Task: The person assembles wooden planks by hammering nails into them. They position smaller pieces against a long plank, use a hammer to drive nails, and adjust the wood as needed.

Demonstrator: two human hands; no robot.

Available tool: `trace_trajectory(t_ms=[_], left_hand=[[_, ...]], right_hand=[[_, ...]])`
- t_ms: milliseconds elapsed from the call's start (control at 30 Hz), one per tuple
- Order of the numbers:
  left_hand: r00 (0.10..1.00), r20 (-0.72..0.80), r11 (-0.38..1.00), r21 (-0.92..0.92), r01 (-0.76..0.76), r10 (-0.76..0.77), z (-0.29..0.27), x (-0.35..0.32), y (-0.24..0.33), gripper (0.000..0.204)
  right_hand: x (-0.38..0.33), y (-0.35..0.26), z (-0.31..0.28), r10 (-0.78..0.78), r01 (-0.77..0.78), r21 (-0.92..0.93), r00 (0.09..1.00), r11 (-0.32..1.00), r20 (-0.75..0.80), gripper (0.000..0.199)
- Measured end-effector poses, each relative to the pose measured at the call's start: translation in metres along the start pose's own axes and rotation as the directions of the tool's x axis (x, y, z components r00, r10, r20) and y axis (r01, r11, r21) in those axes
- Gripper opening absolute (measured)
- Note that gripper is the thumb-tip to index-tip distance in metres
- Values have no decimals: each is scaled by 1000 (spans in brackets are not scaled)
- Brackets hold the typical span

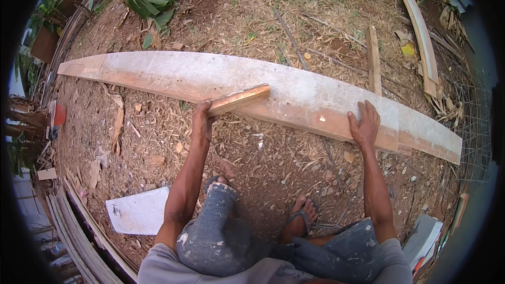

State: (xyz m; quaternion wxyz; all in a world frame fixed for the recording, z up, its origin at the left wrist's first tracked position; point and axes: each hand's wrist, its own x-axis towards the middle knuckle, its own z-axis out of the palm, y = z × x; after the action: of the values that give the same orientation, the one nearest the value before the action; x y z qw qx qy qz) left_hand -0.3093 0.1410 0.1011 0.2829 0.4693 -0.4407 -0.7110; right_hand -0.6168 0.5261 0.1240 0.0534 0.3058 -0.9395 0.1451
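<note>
A long, pale wooden board [173, 71] with a curved upper edge stretches across the view in front of me, worn white over much of its face. My left hand [202, 118] grips the near end of a short wooden block [239, 100]. The block's far end overlaps the middle of the board; whether it touches or hovers just above, I cannot tell. Further right, my right hand [365, 125] rests on the board near its lower edge, fingers stretched out and thumb apart, holding nothing.
A narrow wood strip [374, 60] lies beyond the board, with a curved plank [415, 26] at the far right. A white panel [138, 211] is on the ground by my left arm. Stacked planks [73, 236] line the left side; wire mesh [473, 121] stands right.
</note>
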Motion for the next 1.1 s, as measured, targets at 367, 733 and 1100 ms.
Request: trace_trajectory(t_ms=[367,733,1100], left_hand=[[1000,17,1000,-5,2,-2,0,-1,0,45],[999,46,1000,-15,-7,8,0,-2,-1,49],[997,53,996,-77,-47,51,-3,0,-11,46]], right_hand=[[0,1,2,-13,13,-1,999,1000,-34,55],[-1,0,2,-11,11,-5,999,1000,-39,55],[-2,0,3,6,-7,-17,999,1000,-53,52]])
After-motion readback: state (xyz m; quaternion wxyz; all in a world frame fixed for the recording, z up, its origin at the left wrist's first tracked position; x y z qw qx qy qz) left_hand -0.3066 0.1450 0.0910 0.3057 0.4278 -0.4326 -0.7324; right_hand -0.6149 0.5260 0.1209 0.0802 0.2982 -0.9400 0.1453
